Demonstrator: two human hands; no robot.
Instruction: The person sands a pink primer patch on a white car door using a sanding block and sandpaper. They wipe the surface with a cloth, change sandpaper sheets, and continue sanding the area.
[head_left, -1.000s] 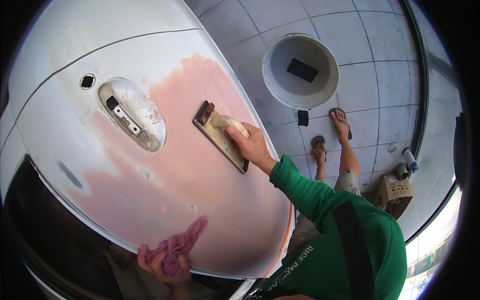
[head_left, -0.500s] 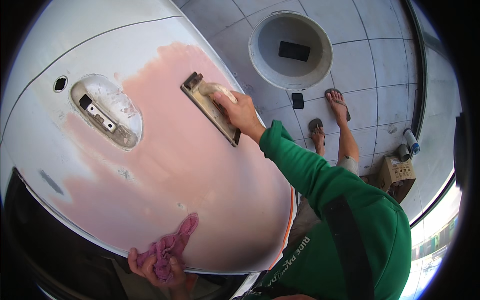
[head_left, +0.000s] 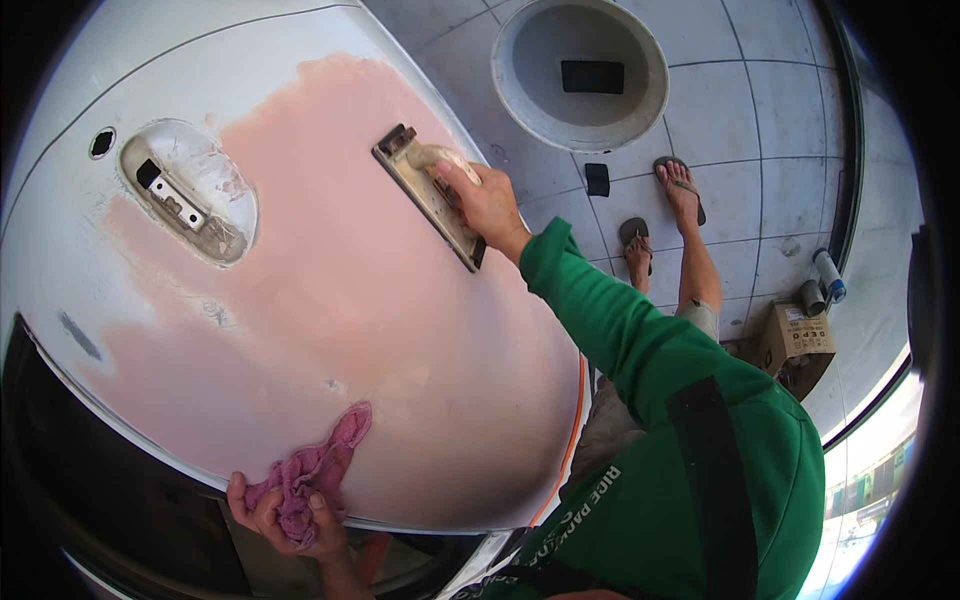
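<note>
The right arm, in a green sleeve, reaches up and forward from the lower right, elbow nearly straight. The right hand [head_left: 487, 203] is palm down, its fingers [head_left: 452, 178] curled closed around what it grips, knuckles upward. The left hand [head_left: 288, 508] sits low at the bottom edge, wrist bare, its fingers [head_left: 318, 505] bunched in a loose clutch, thumb toward the body.

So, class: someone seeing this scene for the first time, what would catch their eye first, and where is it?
A broad salmon-pink filler patch fills the middle of the white curved car panel. At its upper right edge the right hand presses a long flat sanding block onto it. At the panel's lower edge the left hand holds a crumpled pink rag.
</note>
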